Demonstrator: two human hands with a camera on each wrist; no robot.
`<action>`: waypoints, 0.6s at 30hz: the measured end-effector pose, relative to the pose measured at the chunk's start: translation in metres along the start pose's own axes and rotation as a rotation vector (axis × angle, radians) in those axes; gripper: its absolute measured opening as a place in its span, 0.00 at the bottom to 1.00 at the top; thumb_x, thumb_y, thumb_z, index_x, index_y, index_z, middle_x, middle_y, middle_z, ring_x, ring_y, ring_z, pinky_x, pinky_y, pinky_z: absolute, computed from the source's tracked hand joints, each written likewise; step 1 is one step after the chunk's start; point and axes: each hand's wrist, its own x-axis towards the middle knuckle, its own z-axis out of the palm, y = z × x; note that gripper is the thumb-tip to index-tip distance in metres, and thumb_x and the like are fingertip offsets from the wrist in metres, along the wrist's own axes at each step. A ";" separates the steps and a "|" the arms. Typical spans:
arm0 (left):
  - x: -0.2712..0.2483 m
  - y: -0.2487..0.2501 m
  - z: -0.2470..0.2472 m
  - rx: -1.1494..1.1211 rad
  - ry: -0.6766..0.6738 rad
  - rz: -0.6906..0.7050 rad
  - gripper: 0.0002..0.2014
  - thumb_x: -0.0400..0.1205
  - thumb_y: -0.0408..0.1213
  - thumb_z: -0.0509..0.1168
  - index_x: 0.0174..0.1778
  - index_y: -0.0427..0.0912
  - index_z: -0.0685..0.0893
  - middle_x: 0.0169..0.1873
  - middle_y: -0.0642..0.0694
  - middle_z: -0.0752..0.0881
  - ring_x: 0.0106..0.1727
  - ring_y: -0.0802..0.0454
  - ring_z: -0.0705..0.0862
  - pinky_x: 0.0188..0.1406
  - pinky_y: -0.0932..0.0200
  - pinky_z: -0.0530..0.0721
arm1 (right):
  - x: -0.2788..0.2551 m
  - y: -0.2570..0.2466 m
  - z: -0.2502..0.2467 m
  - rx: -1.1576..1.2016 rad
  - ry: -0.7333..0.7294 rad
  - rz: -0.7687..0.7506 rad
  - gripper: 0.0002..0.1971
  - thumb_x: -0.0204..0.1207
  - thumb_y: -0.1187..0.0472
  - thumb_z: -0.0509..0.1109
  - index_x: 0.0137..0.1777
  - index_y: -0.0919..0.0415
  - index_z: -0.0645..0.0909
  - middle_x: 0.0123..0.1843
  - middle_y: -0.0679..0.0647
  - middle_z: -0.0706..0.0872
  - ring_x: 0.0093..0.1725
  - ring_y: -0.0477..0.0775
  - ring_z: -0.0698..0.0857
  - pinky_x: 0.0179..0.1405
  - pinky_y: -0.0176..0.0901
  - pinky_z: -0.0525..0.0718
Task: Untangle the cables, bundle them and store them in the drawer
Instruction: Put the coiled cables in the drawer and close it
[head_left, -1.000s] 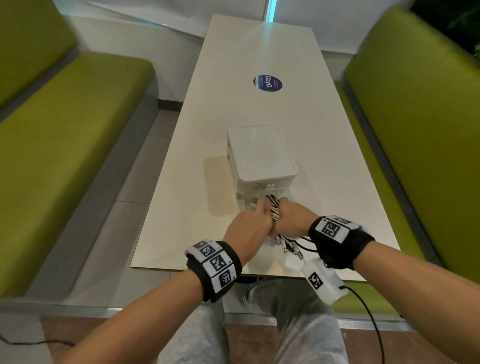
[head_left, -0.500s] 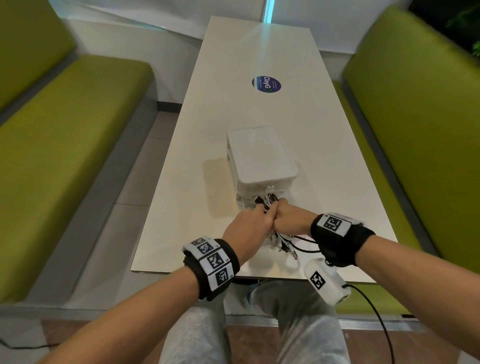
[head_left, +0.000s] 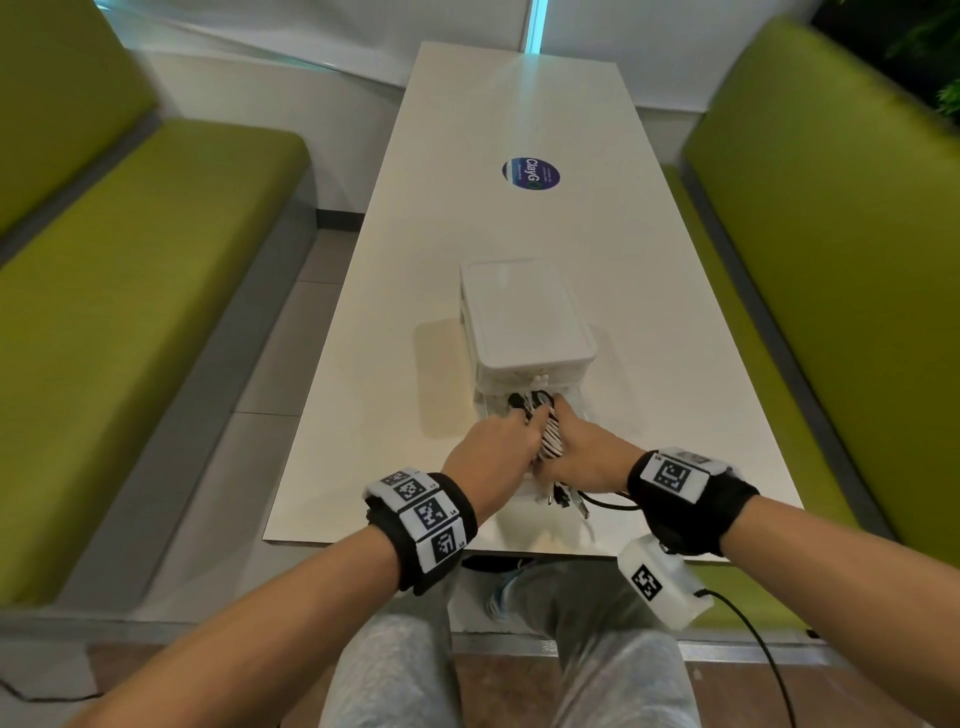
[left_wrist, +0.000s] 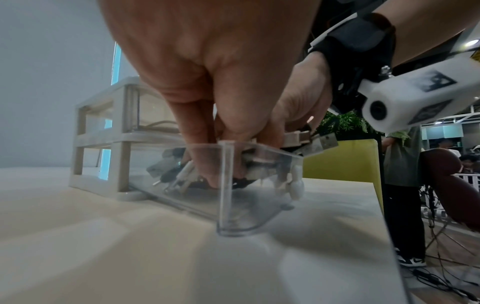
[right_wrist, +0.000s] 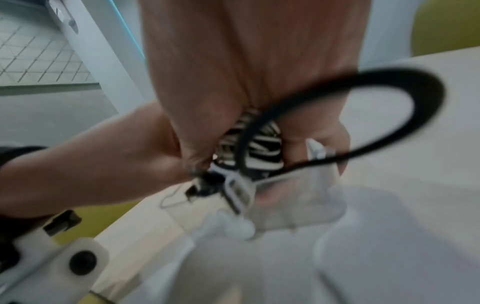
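A small white drawer unit (head_left: 524, 317) stands on the table, with its clear bottom drawer (left_wrist: 223, 185) pulled out toward me. A cable bundle (head_left: 550, 441) wrapped in a black-and-white striped tie (right_wrist: 262, 152) lies partly inside that drawer. My left hand (head_left: 524, 423) reaches down into the drawer, fingers curled round the cables. My right hand (head_left: 563, 415) grips the bundle from the right side. Plug ends (head_left: 566, 501) and a black cable loop (right_wrist: 389, 82) hang out over the drawer's front. The right wrist view is blurred.
The white table (head_left: 519, 130) runs away from me, with a round blue sticker (head_left: 531, 173) beyond the unit. Green benches (head_left: 130, 270) line both sides. The upper drawer (left_wrist: 145, 111) is closed and holds a cable. People stand at the right of the left wrist view.
Both hands have moved the bundle a little forward and down into the open drawer, and more cable now lies inside it.
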 end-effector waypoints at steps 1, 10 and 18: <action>0.000 0.000 0.000 0.014 -0.002 0.000 0.30 0.84 0.29 0.57 0.83 0.38 0.55 0.61 0.36 0.80 0.54 0.36 0.83 0.50 0.48 0.80 | 0.001 0.002 0.003 0.029 0.028 -0.019 0.45 0.71 0.68 0.73 0.81 0.57 0.47 0.55 0.57 0.83 0.41 0.51 0.84 0.32 0.37 0.83; -0.004 0.006 0.000 -0.023 0.000 -0.013 0.34 0.81 0.25 0.57 0.84 0.37 0.53 0.58 0.33 0.80 0.52 0.38 0.83 0.39 0.55 0.70 | 0.012 -0.002 0.011 -0.052 0.034 0.022 0.46 0.72 0.55 0.72 0.80 0.49 0.43 0.60 0.66 0.80 0.46 0.63 0.87 0.38 0.51 0.88; -0.011 0.007 -0.001 -0.085 -0.054 -0.003 0.40 0.80 0.26 0.61 0.84 0.35 0.45 0.71 0.28 0.70 0.52 0.36 0.82 0.40 0.57 0.66 | 0.016 0.009 0.019 -0.036 0.129 -0.032 0.46 0.74 0.55 0.67 0.81 0.37 0.37 0.57 0.68 0.80 0.39 0.65 0.87 0.30 0.51 0.89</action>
